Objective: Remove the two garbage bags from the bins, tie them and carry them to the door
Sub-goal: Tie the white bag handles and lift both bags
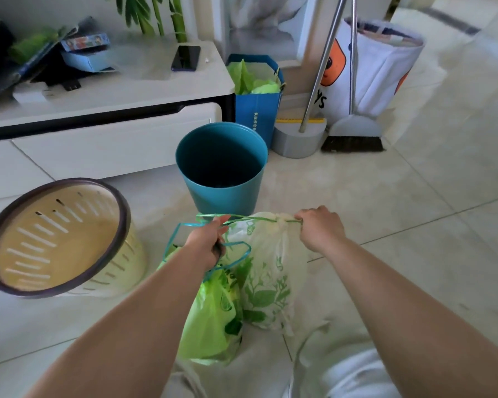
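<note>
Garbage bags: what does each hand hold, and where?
The left hand grips the drawstring loops; the right hand pinches the green drawstring beside the gathered neck of the white bag.

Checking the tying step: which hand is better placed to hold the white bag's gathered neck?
Right. The right hand pinches the green drawstring at the white bag's neck; the left hand holds the string's far end and also grips the green bag's blue loop.

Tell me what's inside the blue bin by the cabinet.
The blue bin holds no bag: only its bare inner wall shows. Its floor is lost in shadow, so small scraps there cannot be ruled out.
</note>
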